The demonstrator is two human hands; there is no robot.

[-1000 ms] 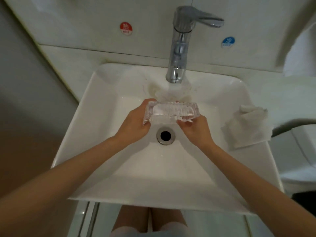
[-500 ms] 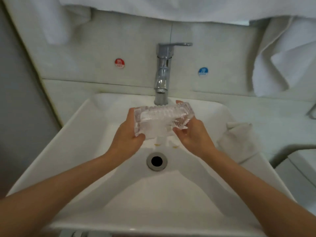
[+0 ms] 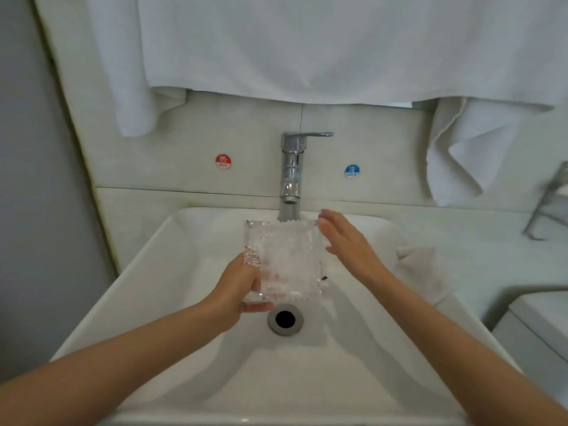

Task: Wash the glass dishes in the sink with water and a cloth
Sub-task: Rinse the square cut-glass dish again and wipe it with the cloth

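One glass dish (image 3: 284, 259), square, cut pattern, held tilted over the sink (image 3: 184, 333) basin above the drain (image 3: 285, 318); its far edge sits under the faucet (image 3: 292, 167), where the water stream (image 3: 289, 214) lands.
Left hand (image 3: 236, 290): grasps the dish's near-left corner, thumb along the near edge.
Right hand (image 3: 347, 241): flat, fingers straight, at the dish's right edge; whether it touches the dish, I cannot tell.
One white cloth (image 3: 421, 272): crumpled on the sink's right rim, apart from both hands.
Two wall stickers: red sticker (image 3: 223, 161) left of the faucet, blue sticker (image 3: 352, 171) right.
White towels (image 3: 307, 41): hanging above.
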